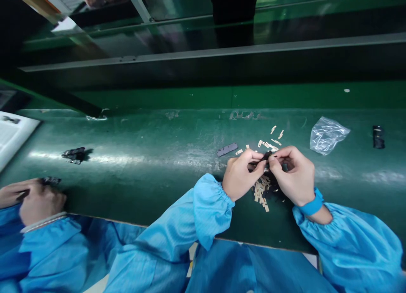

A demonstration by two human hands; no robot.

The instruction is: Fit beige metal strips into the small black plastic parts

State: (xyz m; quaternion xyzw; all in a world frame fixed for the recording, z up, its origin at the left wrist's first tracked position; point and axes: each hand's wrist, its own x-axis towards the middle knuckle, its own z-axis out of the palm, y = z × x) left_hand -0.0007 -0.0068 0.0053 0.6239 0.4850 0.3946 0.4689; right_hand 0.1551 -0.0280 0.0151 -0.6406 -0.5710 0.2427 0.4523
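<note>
The bare left hand and right hand pinch a small black part over scattered flat beige strips on the green worktop, a crumpled clear plastic bag to the right

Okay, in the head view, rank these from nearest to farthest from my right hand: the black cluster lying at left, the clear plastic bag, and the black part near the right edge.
From your right hand:
1. Clear plastic bag, beyond it, to the right.
2. Black part, farther right.
3. Black cluster, far to the left.
</note>
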